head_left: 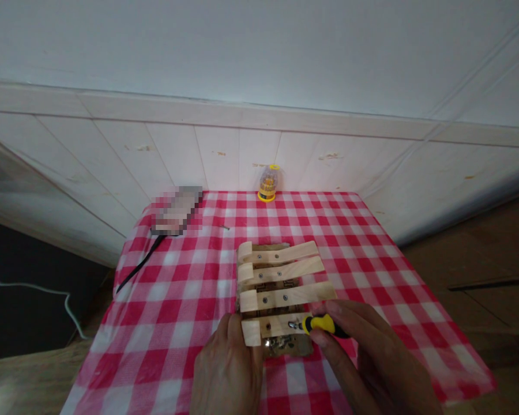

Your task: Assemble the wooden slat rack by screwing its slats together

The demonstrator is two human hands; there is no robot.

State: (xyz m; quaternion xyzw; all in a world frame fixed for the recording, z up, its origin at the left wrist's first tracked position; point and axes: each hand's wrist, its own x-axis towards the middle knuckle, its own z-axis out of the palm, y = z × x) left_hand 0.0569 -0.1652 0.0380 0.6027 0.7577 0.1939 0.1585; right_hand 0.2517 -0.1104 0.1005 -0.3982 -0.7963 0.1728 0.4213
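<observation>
A board with a dark pattern (288,346) lies on the table, crossed by several pale wooden strips (309,293) with raised blocks at their left ends. Dark screw heads show on the strips. My left hand (228,369) is closed on the left edge of the nearest strip and the board, its fingertips partly hidden. Between the thumb and fingers of my right hand (372,351) is a small yellow and black screwdriver (322,324). Its tip rests at the right-hand screw spot of the nearest strip; a darker hole or screw sits to the left.
A clear and yellow screwdriver bit case (268,183) stands at the table's back edge by the wall. A small thin metal piece (225,227) lies on the red checked tablecloth (190,300). A blurred flat object with a black strap (140,264) lies at the back left.
</observation>
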